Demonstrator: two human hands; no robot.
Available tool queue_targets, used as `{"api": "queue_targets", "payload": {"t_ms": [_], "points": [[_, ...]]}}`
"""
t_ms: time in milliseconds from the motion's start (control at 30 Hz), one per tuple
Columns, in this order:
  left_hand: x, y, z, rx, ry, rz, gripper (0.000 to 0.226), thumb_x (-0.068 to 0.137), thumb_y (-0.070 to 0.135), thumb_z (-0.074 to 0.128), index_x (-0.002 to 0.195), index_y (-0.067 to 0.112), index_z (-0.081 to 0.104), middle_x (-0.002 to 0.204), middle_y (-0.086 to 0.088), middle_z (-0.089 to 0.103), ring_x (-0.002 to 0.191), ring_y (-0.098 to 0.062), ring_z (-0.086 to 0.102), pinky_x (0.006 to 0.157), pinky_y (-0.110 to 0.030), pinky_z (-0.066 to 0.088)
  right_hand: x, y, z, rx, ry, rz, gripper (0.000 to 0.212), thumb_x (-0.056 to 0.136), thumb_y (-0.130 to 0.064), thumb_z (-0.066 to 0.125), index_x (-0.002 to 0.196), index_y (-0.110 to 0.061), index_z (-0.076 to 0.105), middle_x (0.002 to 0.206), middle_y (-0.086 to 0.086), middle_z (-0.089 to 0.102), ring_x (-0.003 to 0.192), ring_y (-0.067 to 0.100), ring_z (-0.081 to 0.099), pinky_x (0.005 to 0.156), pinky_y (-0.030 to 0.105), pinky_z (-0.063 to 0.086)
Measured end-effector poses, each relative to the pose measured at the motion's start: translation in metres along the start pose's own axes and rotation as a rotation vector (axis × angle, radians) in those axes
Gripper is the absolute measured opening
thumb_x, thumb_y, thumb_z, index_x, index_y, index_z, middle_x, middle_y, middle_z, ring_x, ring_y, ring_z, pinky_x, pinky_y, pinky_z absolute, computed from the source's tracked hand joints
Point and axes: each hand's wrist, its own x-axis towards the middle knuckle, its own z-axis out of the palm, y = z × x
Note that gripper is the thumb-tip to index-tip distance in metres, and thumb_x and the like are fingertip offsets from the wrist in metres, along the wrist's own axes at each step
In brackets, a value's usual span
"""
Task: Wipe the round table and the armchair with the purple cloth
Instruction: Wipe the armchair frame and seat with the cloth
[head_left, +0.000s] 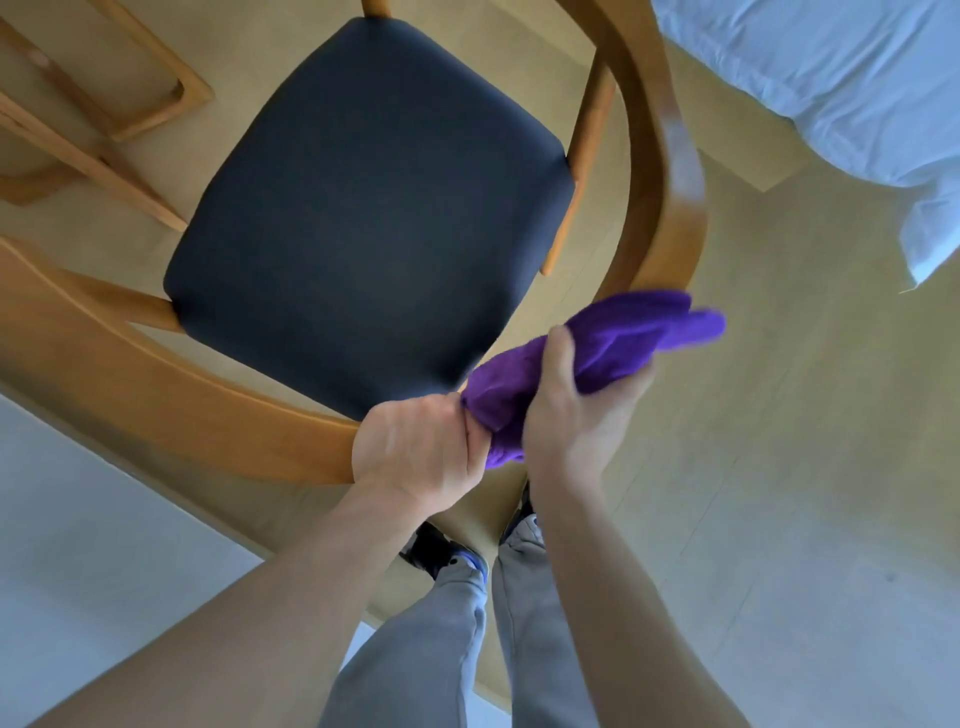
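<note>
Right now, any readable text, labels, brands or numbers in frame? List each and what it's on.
None. No readable text in this view.
purple cloth: no tag or label visible.
armchair: plain dark seat and bare wooden frame, no markings.
white bedding: no print.
shoes: mostly hidden by the trousers, no logo legible.

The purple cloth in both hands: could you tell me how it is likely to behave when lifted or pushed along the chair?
The purple cloth looks floppy: it bunches between the left hand and right hand. Probably light, since its free end sticks out unsupported. Its fuzzy surface likely grips the wooden chair rail rather than sliding.
</note>
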Motion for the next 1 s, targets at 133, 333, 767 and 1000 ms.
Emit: {"api": "queue_targets", "payload": {"t_ms": [133, 333, 767, 1000], "points": [[0.0, 0.0, -0.002, -0.052, 0.014, 0.015, 0.029, 0.089, 0.04, 0.031, 0.064, 0.026, 0.037, 0.057, -0.001, 0.061, 0.049, -0.03, 0.058, 0.05, -0.028, 0.026, -0.002, 0.008, -0.041, 0.017, -0.367, 0.019, 0.037, 0.091, -0.04, 0.059, 0.126, -0.028, 0.057, 0.114, -0.008, 0.069, 0.11, 0.01, 0.065, 0.101, 0.04, 0.049], [0.001, -0.005, 0.004, -0.075, 0.131, 0.102, 0.028, 0.084, 0.036, 0.038, 0.058, 0.025, 0.033, 0.041, -0.003, 0.047, 0.031, -0.026, 0.044, 0.042, -0.022, 0.02, 0.038, 0.009, -0.105, -0.83, -0.46, -0.764, 0.054, 0.087, -0.029, 0.061, 0.131, 0.001, 0.051, 0.148, 0.014, 0.041, 0.14, 0.03, 0.041, 0.114, 0.035, 0.036], [-0.001, -0.009, 0.012, -0.172, 0.18, 0.083, 0.03, 0.086, 0.038, 0.039, 0.06, 0.023, 0.037, 0.045, -0.002, 0.05, 0.035, -0.027, 0.045, 0.041, -0.026, 0.028, 0.091, -0.038, -0.05, -1.525, -0.732, -1.581, 0.08, 0.083, -0.073, 0.059, 0.128, -0.007, 0.062, 0.127, 0.023, 0.06, 0.124, 0.043, 0.053, 0.121, 0.055, 0.023], [-0.003, -0.008, 0.011, -0.128, 0.145, 0.063, 0.038, 0.082, 0.033, 0.04, 0.051, 0.013, 0.049, 0.046, -0.005, 0.05, 0.036, -0.029, 0.045, 0.042, -0.027, 0.026, 0.09, -0.05, -0.006, -1.635, -1.143, -1.807, 0.055, 0.074, -0.064, 0.067, 0.076, -0.011, 0.054, 0.059, 0.007, 0.055, 0.045, 0.027, 0.054, 0.046, 0.031, 0.03]]}}
